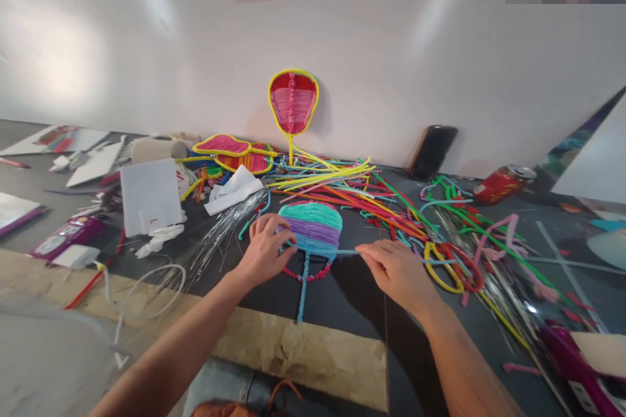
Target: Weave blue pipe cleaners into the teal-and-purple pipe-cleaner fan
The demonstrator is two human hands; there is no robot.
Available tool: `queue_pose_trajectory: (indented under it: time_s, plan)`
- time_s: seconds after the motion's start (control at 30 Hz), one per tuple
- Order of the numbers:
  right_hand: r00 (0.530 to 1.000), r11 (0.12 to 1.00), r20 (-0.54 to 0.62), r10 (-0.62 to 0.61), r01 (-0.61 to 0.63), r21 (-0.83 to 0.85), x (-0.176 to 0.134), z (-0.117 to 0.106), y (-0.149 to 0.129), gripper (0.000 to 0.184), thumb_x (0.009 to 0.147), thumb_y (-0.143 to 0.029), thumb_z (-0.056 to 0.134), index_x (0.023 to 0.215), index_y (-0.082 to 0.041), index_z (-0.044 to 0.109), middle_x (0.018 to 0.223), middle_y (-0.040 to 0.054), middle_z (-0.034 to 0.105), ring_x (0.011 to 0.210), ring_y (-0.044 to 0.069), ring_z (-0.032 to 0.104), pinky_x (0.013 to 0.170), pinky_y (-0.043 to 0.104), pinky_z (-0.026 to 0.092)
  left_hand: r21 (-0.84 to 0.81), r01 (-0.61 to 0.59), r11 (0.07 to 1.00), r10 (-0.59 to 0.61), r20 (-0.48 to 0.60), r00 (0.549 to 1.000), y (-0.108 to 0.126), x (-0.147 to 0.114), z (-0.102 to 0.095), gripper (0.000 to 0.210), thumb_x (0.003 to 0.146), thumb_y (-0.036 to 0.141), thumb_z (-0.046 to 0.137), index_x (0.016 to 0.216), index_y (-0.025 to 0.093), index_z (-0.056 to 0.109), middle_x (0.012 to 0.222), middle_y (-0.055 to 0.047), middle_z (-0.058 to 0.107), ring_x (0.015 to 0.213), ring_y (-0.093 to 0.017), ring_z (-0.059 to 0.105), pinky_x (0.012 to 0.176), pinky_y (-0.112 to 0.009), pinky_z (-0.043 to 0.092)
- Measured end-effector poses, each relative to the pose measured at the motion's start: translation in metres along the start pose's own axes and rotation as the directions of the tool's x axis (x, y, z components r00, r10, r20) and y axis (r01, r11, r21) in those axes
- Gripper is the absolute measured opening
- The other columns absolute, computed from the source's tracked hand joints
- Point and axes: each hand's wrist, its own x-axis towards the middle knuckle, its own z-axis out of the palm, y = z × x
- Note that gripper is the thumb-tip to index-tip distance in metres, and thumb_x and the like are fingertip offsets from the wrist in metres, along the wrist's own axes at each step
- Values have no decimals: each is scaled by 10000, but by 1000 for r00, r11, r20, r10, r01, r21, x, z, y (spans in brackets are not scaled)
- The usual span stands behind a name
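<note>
A rounded pipe-cleaner piece (313,229) lies in front of me, with bands of mint green, purple and light blue. Its lower rim is pink, and a blue wrapped stem (302,300) runs down from it toward me. My left hand (267,241) grips the piece at its left edge, fingers closed; the fingertips partly hide that edge. From the right side a light blue pipe cleaner (346,252) stretches out straight. Its far end is pinched between the thumb and fingers of my right hand (388,267).
A finished pink-and-yellow pipe-cleaner piece (293,101) stands against the white board. Loose pipe cleaners (337,176) heap behind the work, with silver wires (227,225) to the left. A phone (433,151), a red can (503,184) and purple glue guns (68,238) lie around.
</note>
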Motion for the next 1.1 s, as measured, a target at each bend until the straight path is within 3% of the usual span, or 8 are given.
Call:
queue_pose_trajectory:
  time_s: [0.1, 0.27, 0.47, 0.6, 0.9, 1.1]
  plan:
    - [998, 992, 44, -50, 55, -112, 1, -1, -6, 207, 898, -193, 468, 886, -218, 673, 786, 29, 679, 778, 174, 577, 740, 326, 354, -5, -38, 999, 38, 39, 999, -1, 1, -1, 128, 785, 234, 562, 763, 253, 687, 1197, -60, 523, 1219, -308, 341, 974, -500, 314]
    - [997, 967, -14, -79, 74, -245, 2, 5, -25, 154, 870, -170, 529, 852, -225, 672, 698, 15, 635, 740, 170, 518, 755, 347, 294, -44, -64, 997, 66, 47, 997, -4, 0, -4, 151, 773, 201, 566, 713, 244, 697, 1249, -58, 504, 1243, -329, 310, 978, -541, 296]
    - [997, 981, 3, -72, 72, -180, -1, 36, -41, 167, 882, -152, 517, 939, -208, 664, 661, 12, 627, 683, 154, 527, 684, 317, 292, -65, -98, 993, 104, 109, 989, -3, -1, -4, 83, 742, 231, 625, 741, 254, 705, 1265, -54, 508, 1254, -345, 306, 986, -566, 285]
    - [998, 989, 36, -56, 61, -138, -1, 46, -41, 172, 901, -160, 493, 951, -195, 654, 689, 15, 643, 675, 149, 556, 672, 310, 295, -48, -104, 993, 108, 102, 989, -1, -1, -2, 94, 781, 232, 612, 752, 245, 700, 1254, -62, 527, 1259, -345, 309, 980, -571, 297]
    - [998, 991, -15, -54, 52, -125, 2, 37, -41, 172, 913, -200, 496, 994, -179, 646, 762, 28, 686, 717, 153, 607, 705, 310, 323, 25, -191, 981, 188, 80, 979, -3, -4, 13, 147, 857, 149, 489, 783, 170, 614, 1273, -115, 504, 1262, -311, 351, 1010, -511, 371]
    - [991, 980, -134, -19, -8, -197, 2, 20, -22, 153, 897, -211, 526, 954, -205, 668, 816, 39, 703, 752, 170, 607, 755, 334, 367, 17, -178, 984, 176, 59, 983, -6, -3, 18, 187, 868, 83, 405, 793, 147, 564, 1285, -159, 488, 1239, -262, 442, 1001, -409, 440]
